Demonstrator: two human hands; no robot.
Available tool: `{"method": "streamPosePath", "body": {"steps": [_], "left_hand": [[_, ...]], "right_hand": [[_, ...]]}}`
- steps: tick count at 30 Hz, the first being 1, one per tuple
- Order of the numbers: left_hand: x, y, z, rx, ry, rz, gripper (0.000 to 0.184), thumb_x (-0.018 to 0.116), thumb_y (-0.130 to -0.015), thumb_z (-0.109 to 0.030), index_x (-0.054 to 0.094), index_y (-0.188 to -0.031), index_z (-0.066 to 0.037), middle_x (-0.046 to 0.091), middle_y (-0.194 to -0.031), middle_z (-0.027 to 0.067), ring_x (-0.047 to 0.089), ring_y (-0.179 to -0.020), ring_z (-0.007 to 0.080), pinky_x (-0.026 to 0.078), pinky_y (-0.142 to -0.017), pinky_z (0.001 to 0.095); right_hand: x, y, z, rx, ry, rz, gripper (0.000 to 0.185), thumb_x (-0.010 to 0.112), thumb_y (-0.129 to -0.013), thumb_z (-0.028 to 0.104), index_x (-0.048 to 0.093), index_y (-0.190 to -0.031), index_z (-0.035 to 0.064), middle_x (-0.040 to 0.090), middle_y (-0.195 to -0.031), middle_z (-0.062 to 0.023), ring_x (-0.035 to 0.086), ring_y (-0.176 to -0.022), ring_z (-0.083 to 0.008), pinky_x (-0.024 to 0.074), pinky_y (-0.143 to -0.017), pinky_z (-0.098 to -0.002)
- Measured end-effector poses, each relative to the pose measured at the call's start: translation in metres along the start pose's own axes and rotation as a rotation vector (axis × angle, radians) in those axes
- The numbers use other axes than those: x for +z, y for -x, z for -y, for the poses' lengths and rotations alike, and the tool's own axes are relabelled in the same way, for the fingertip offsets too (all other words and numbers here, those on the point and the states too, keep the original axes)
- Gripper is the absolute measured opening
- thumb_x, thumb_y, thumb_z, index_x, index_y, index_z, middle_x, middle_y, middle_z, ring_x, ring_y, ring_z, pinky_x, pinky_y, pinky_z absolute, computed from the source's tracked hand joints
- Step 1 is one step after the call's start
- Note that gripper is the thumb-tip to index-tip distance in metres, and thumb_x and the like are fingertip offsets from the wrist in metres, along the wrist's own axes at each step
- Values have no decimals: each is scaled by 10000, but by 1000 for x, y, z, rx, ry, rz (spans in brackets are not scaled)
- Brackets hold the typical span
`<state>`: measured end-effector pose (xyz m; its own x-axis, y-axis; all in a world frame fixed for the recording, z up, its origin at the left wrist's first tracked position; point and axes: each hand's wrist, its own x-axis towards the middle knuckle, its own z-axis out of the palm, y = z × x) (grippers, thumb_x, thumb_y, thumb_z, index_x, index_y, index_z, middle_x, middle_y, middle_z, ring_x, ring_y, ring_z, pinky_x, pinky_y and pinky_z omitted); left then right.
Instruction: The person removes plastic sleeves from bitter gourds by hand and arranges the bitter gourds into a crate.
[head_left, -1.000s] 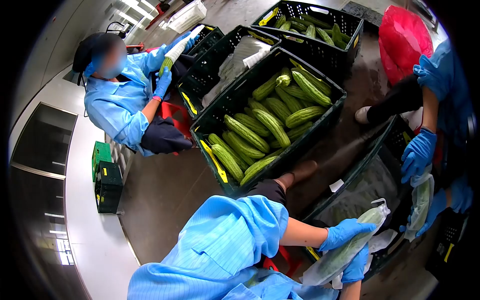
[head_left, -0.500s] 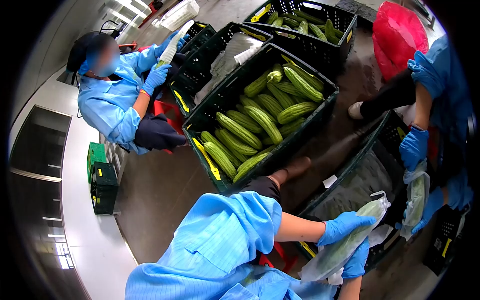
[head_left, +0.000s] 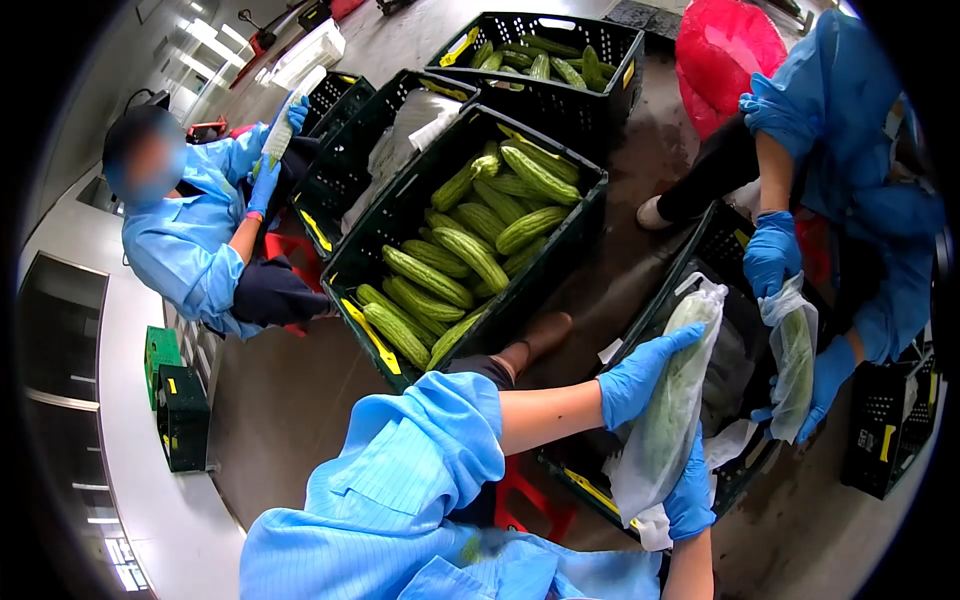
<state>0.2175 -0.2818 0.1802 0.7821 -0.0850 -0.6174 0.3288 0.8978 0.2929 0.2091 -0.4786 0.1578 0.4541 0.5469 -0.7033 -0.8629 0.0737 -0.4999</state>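
A long green gourd in a translucent white bag [head_left: 668, 400] is held between my two blue-gloved hands. My left hand [head_left: 642, 375] grips its upper left side, the thumb lying over the bag. Lower down on the right side, my right hand [head_left: 690, 497] is wrapped round it, its fingers partly hidden behind the bag. Beneath and beyond the bagged gourd is a dark crate [head_left: 663, 300] holding bagged pieces. Ahead of me, a large dark green crate [head_left: 545, 290] is filled with several unwrapped ridged green gourds [head_left: 430, 272].
At the right, a co-worker [head_left: 840, 110] holds another bagged gourd [head_left: 795, 360]. A seated co-worker [head_left: 190, 240] at the left holds a partly wrapped gourd [head_left: 280, 135]. Further crates [head_left: 560, 110], a red bag [head_left: 725, 60] and small crates [head_left: 183, 420] stand around.
The view has turned right, so the crates appear further left. My hands and the bagged gourd have moved up, and the bag is held more upright.
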Motion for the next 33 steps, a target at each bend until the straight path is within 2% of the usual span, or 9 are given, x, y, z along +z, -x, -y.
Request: {"method": "streamPosePath", "body": {"steps": [5,11,19,33], "left_hand": [[5,2,-14,-21,35,-41,400,638,-870,-472,656,-1099,-145,677,-888,44,623,-732,173,518,-718,323],[-4,-10,-10,56,62,-6,396,641,-880,-447,648,-1135,-145,676,-935,25,613,-778,151,501,-758,299],[-13,-15,-5,23,97,50,438,649,-877,-455,629,-1184,-144,672,-994,24,610,-832,155,494,-804,307],[-10,-10,-10,-11,76,22,461,651,-869,-473,622,-1195,-147,664,-1016,28,604,-858,158,485,-825,313]], "right_hand": [[3,5,8,-35,46,43,601,489,-968,490,459,-1394,66,538,-1338,-78,535,-1181,-192,424,-1025,-313],[-6,-3,6,-75,131,10,582,481,-973,486,488,-1369,61,569,-1300,-83,568,-1135,-194,451,-995,-316],[-21,-11,-1,-41,77,19,574,479,-974,485,496,-1361,62,580,-1285,-86,583,-1109,-195,470,-969,-319],[-26,-19,-3,-32,66,21,560,474,-976,485,512,-1345,65,602,-1254,-93,613,-1056,-198,509,-913,-326]]}}
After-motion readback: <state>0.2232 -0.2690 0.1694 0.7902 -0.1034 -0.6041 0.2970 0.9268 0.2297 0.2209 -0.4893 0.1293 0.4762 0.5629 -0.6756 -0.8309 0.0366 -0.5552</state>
